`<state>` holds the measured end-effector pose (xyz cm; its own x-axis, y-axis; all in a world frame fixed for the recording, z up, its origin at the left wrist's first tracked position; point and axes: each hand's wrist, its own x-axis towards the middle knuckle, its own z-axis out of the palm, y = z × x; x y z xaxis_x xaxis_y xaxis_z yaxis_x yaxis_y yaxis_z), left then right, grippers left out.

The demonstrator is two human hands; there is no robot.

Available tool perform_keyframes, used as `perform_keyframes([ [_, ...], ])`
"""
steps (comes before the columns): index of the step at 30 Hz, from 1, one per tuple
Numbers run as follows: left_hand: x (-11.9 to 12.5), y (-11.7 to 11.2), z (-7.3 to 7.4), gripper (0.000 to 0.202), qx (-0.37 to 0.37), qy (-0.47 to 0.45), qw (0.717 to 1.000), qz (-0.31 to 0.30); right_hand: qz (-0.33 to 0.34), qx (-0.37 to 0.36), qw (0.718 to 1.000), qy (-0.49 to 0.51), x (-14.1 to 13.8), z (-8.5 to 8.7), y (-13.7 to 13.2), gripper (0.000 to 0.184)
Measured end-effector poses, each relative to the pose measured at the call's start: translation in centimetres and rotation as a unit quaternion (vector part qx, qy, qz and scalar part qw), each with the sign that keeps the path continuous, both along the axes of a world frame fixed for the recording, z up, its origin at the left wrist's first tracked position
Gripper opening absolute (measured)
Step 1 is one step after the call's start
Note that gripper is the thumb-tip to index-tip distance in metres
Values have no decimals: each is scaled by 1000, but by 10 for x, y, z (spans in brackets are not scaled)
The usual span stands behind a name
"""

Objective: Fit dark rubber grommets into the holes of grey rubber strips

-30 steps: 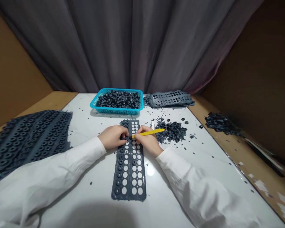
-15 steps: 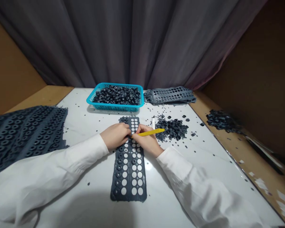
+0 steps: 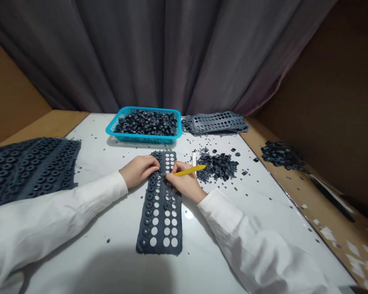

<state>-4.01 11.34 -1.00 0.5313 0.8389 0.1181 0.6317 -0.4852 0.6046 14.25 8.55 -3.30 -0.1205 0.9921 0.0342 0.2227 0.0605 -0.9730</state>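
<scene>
carefully, right hand [image 3: 186, 183] grips yellow plastic stick [image 3: 190, 170]

The left forearm [image 3: 64, 200] and right forearm [image 3: 233, 230], both in white long sleeves, angle inward from the lower corners toward the top of the perforated dark sheet [image 3: 161, 212]. The left hand [image 3: 138, 171] lies palm down at the sheet's left edge, fingers together and curved, fingertips [image 3: 155, 162] on the sheet. Just beside it, the right hand [image 3: 186, 182] sits over the sheet's right edge, pinching a yellow stick [image 3: 190, 170] between thumb and fingers.
</scene>
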Motion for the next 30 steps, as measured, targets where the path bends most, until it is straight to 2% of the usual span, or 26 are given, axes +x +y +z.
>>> perform_keyframes([
  [2,-6,4,3,18,-75,-131,983,109,-3,0,1000,4,0,0,0,18],
  [5,-13,9,8,27,-208,-284,915,197,0,1,1000,25,2,0,3,17],
  [8,-14,6,11,27,-339,-346,849,212,7,-21,997,76,5,2,6,14],
  [10,-12,0,11,23,-397,-380,808,211,-5,-13,994,110,7,6,7,13],
  [12,-8,-7,11,20,-436,-414,772,207,-11,17,991,133,8,13,7,9],
  [14,-3,-14,12,16,-467,-441,740,201,4,49,988,146,8,20,4,16],
  [16,0,-19,14,13,-489,-456,720,187,34,71,987,139,7,26,0,20],
  [19,5,-26,16,15,-502,-470,708,159,72,125,985,92,4,31,-7,18],
  [21,8,-31,17,19,-502,-476,707,148,89,166,980,59,1,32,-11,32],
  [25,15,-39,19,34,-501,-476,712,127,77,196,977,41,-1,35,-17,35],
  [28,18,-41,22,44,-479,-470,732,119,68,191,978,49,-1,38,-18,35],
  [30,18,-44,25,45,-445,-446,766,125,70,184,978,65,-1,39,-19,35],
])
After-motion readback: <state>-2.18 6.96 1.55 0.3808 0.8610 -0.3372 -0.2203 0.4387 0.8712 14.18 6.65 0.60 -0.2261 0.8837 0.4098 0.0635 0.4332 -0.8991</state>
